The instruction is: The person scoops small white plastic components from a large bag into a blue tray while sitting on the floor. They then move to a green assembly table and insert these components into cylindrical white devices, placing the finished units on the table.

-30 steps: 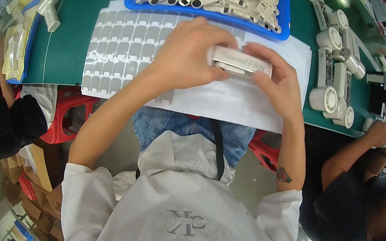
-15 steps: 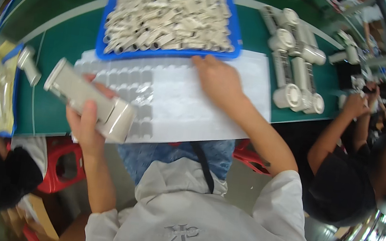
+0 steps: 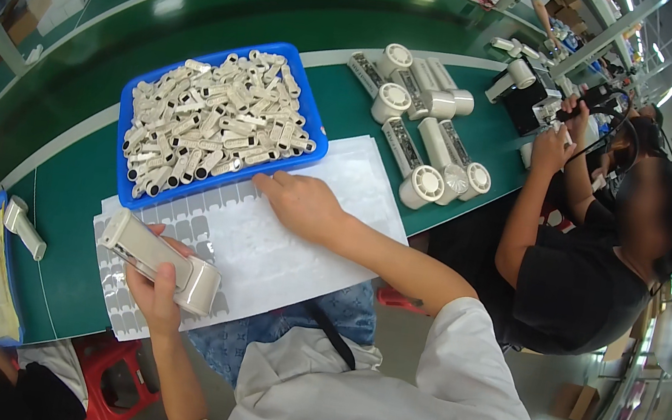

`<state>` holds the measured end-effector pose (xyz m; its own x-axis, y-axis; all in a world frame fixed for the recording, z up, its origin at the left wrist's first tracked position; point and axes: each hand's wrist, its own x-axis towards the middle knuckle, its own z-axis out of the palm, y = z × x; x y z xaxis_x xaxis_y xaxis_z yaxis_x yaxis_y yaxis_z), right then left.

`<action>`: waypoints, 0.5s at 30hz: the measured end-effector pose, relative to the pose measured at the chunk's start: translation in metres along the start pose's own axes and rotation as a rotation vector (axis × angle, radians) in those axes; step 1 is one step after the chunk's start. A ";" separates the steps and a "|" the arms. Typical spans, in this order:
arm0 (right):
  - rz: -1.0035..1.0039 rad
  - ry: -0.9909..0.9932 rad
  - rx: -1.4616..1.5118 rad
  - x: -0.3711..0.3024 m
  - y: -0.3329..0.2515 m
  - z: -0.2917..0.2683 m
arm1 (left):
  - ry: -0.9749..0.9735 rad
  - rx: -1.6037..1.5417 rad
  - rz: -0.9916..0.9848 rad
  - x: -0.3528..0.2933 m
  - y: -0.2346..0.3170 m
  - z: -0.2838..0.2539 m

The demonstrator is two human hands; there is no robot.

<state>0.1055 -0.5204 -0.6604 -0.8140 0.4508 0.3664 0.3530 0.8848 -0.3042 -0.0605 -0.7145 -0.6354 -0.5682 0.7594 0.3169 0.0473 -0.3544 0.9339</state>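
Head-worn fisheye, left of a side-by-side pair, looking down
From above the wearer's white shirt [image 3: 420, 407], it faces forward across the green workbench [image 3: 70, 217], near the left hand [image 3: 155, 298] and right hand [image 3: 302, 205]; the workbench's edge slants up rightward, straight lines bowing toward the round rim.

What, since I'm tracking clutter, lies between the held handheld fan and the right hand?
In the head view, a white sheet partly covered with grey stickers lies between the handheld fan and right hand.

A red stool [image 3: 97, 367] stands left, a cardboard box [image 3: 577, 405] right.
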 end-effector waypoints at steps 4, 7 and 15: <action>-0.021 -0.069 -0.056 0.002 -0.003 -0.006 | -0.038 0.014 0.001 0.000 0.006 0.004; -0.017 -0.073 -0.049 0.004 -0.002 -0.010 | -0.064 0.005 0.008 0.002 0.009 0.007; -0.056 -0.083 -0.076 0.001 -0.002 -0.008 | -0.073 0.004 -0.001 -0.001 0.007 0.015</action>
<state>0.1075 -0.5204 -0.6520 -0.8679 0.3917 0.3056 0.3373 0.9162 -0.2165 -0.0473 -0.7096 -0.6262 -0.5066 0.7978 0.3270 0.0497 -0.3515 0.9348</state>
